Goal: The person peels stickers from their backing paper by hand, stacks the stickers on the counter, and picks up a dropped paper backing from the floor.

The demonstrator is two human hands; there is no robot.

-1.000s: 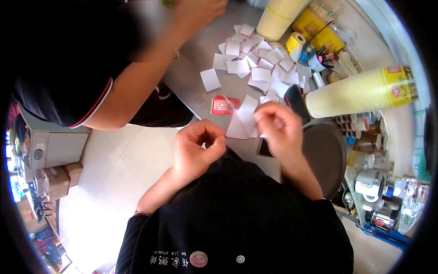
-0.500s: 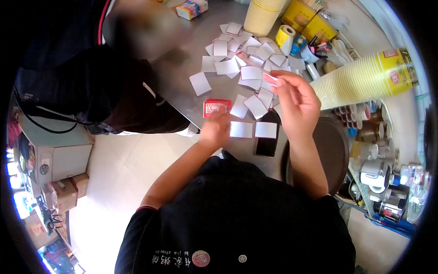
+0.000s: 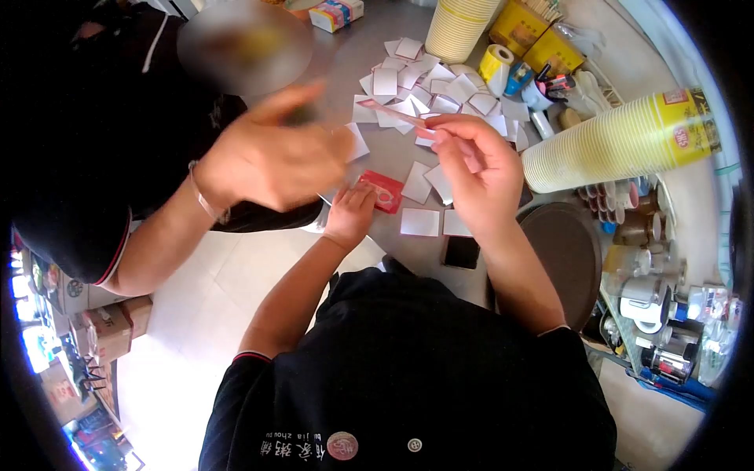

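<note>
My left hand point(image 3: 351, 213) is at the table's near-left edge. Its fingers are together over the left end of a small stack of red cards point(image 3: 387, 193); its thumb is hidden. Held up over the table, my right hand point(image 3: 481, 169) pinches a thin card point(image 3: 390, 113) between thumb and fingers, its pinkish side partly showing. Beneath and beside it lie white-faced cards point(image 3: 420, 222). Farther back, many more overlap in a loose pile point(image 3: 424, 85). A black phone-like slab point(image 3: 460, 253) lies partly under one card.
A co-worker's blurred hand point(image 3: 275, 153) reaches in from the left. Stacks of yellow paper cups point(image 3: 616, 141) stand and lean at the right and back. A label roll point(image 3: 495, 67), a tissue pack point(image 3: 336, 14) and a round brown tray point(image 3: 561, 263) are also around the table.
The co-worker's hand has come in over the table's left edge. My left hand has shifted slightly left, and the red stack's top shows a different design. My right hand has moved left with its card.
</note>
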